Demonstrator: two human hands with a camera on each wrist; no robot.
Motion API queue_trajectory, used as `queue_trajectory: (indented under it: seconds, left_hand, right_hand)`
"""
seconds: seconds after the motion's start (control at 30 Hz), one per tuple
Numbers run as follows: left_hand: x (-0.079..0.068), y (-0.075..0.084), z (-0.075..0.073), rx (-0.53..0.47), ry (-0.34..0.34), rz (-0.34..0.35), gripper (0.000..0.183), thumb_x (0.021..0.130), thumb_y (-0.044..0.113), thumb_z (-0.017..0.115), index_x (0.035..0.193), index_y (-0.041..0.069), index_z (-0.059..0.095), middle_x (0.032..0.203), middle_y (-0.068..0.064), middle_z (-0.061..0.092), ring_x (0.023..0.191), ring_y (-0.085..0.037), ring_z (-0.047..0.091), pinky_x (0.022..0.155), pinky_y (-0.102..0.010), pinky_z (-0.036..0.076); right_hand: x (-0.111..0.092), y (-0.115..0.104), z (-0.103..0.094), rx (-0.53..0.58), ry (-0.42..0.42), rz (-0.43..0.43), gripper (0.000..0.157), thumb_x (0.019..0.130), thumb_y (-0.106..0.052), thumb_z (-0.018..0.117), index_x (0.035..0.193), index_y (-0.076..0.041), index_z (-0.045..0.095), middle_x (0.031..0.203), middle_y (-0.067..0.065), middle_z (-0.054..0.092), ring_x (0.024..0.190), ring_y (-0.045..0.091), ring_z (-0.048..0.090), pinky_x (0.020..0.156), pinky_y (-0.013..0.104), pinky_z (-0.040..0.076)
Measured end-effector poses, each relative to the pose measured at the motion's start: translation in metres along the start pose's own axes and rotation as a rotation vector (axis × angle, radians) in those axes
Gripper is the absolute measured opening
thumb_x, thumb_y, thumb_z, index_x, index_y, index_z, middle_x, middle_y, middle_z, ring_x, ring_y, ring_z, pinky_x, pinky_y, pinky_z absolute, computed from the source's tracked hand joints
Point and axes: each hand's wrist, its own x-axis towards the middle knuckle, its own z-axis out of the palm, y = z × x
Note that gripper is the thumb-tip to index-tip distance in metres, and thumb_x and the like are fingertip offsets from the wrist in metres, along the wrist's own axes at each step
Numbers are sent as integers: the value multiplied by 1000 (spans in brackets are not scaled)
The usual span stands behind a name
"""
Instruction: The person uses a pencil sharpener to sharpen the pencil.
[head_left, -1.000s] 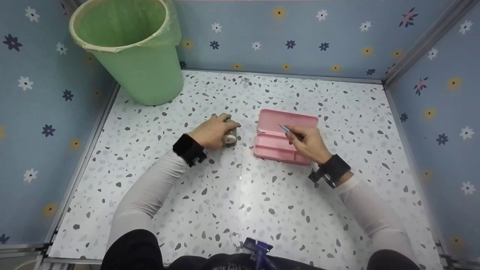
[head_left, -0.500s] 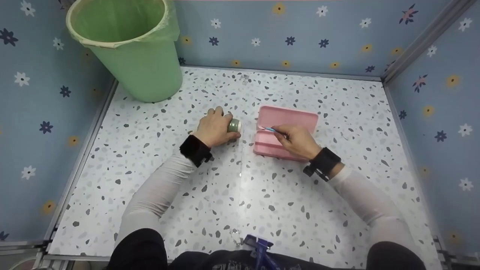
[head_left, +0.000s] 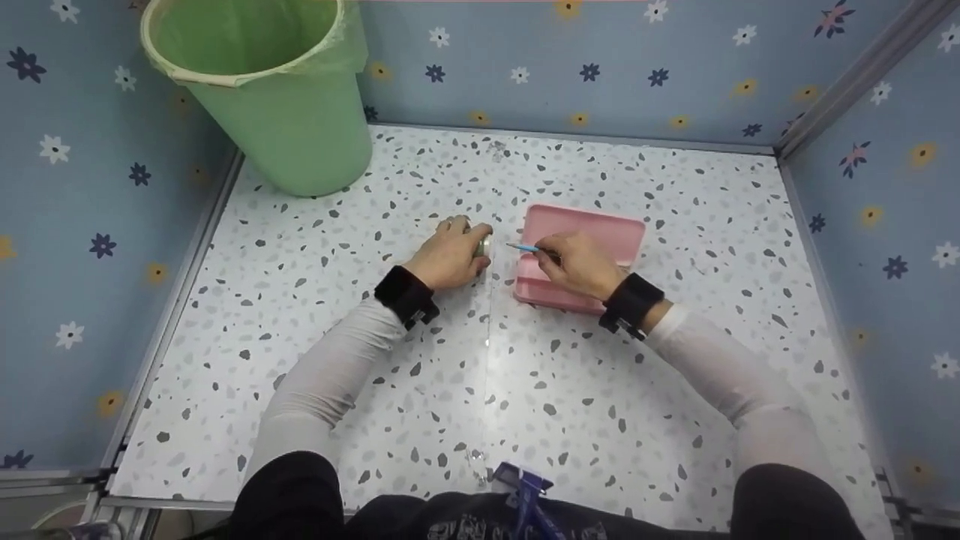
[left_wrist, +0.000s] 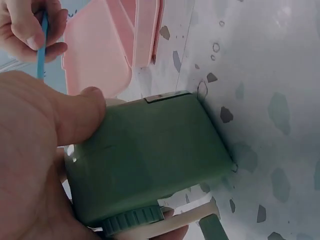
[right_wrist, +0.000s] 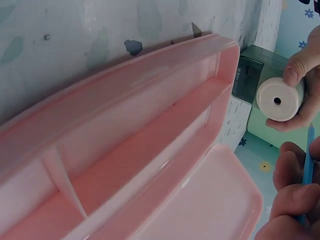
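My left hand (head_left: 450, 255) grips a green hand-crank pencil sharpener (left_wrist: 150, 155) on the table, thumb along one side. Its round cream front (right_wrist: 277, 111) with a small hole faces right, towards the pencil. In the head view the hand covers most of the sharpener. The crank handle (left_wrist: 165, 222) shows at the bottom of the left wrist view. Over the pink pencil case (head_left: 600, 221), my right hand (head_left: 585, 266) pinches a light blue pencil (head_left: 525, 247). The pencil's tip points left at the sharpener, with a short gap between them.
The pencil case lies open and flat, with divided compartments (right_wrist: 145, 150) in its base. A green lined bin (head_left: 307, 135) stands at the back left. Flower-patterned walls (head_left: 540, 67) enclose the speckled table (head_left: 480, 390) at the back and sides.
The sharpener has turned, so its cream front went from facing the person to facing right. My right hand has moved left, bringing the pencil beyond the case's left edge.
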Motion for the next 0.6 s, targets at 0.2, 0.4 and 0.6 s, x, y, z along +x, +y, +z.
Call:
queue_trajectory:
  seconds: [0.2,0.4,0.6]
  left_hand:
    - [2,0,2,5,-9,4,50,110,31,66,156,14,55,136,-23,57,129,-44,57,112,-57,53]
    - [2,-2,4,-2,-8,2,48,109,31,65,154,14,55,132,-21,57,126,-43,57,109,-57,54]
    - [2,0,2,12,-3,10,49,110,31,66,154,13,54,133,-22,57,127,-43,57,110,-57,54]
  right_hand:
    - [8,3,8,-20,-61,7,20,108,-14,69,111,-1,83,94,16,83,80,31,74,80,47,65]
    - [15,6,16,-32,-74,-8,18,106,-11,71,114,-3,85,99,14,86,85,31,78,85,48,66]
    - [20,3,18,-14,-116,68,20,107,-14,69,118,-8,85,104,12,87,91,29,79,90,46,65]
